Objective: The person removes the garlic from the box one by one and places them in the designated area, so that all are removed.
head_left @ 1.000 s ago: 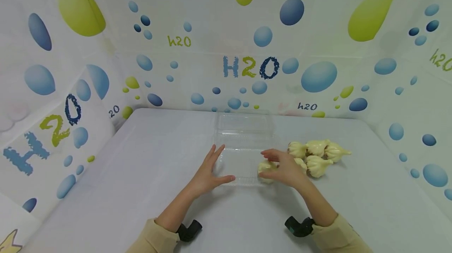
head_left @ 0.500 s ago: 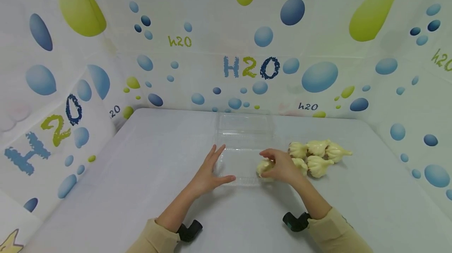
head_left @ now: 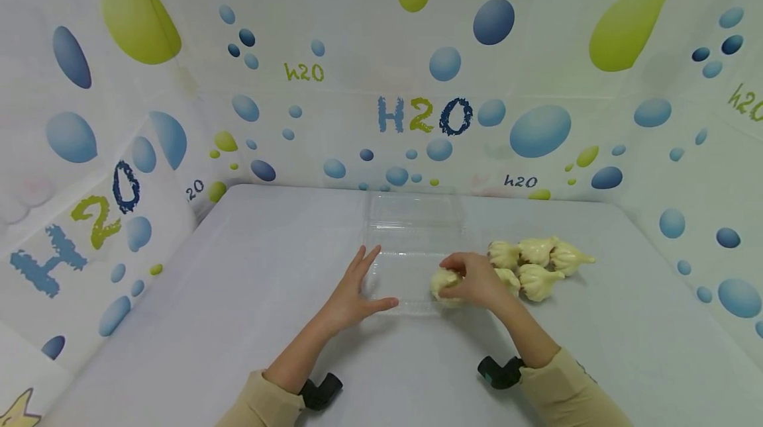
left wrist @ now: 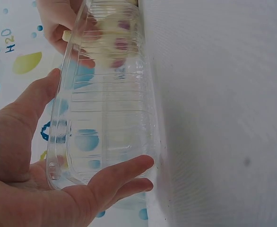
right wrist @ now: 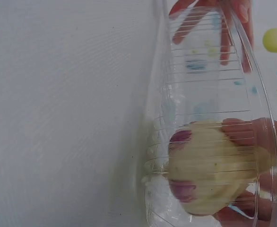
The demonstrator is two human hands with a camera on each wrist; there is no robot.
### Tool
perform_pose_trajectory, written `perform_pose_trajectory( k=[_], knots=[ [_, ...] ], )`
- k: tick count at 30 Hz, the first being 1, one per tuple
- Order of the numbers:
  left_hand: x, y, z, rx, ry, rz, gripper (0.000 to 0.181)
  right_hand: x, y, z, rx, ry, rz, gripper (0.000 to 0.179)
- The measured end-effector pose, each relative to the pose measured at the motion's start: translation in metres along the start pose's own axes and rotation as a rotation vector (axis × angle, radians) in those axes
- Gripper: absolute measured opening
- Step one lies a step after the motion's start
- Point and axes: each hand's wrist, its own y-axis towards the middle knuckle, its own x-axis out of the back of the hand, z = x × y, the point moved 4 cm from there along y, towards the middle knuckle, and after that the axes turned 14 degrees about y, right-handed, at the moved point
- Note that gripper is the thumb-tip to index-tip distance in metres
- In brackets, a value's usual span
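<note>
A clear plastic clamshell box point(head_left: 402, 275) lies with its lid point(head_left: 414, 210) laid back behind it. My right hand point(head_left: 481, 281) pinches a pale garlic bulb point(head_left: 441, 286) at the box's right end. Seen through the clear wall in the right wrist view, that garlic bulb point(right wrist: 204, 170) sits low in the box, its purple-marked side toward the wall. At the left end, my left hand point(head_left: 350, 293) has its thumb and fingers spread around the corner. In the left wrist view the fingers of the left hand point(left wrist: 58, 189) lie along the box wall point(left wrist: 110, 109), fairly straight.
Several more garlic bulbs point(head_left: 539, 281) lie grouped on the white table point(head_left: 250, 268), just right of the box. Behind the table hangs a bubble-printed sheet point(head_left: 334, 102). A black wrist camera point(head_left: 322, 392) sits under the left sleeve, another black camera point(head_left: 499, 373) under the right.
The garlic bulb in my right hand has shifted slightly left within the box, and the right wrist has moved a little left with it. My left hand stays in place.
</note>
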Motion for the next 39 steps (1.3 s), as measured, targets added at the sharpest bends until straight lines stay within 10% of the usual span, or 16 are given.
perform_pose_trajectory(
  k=[39],
  knots=[
    [0.002, 0.000, -0.003, -0.002, -0.007, -0.001, 0.093, 0.034, -0.017, 0.008, 0.072, 0.287, -0.266, 0.047]
  ],
)
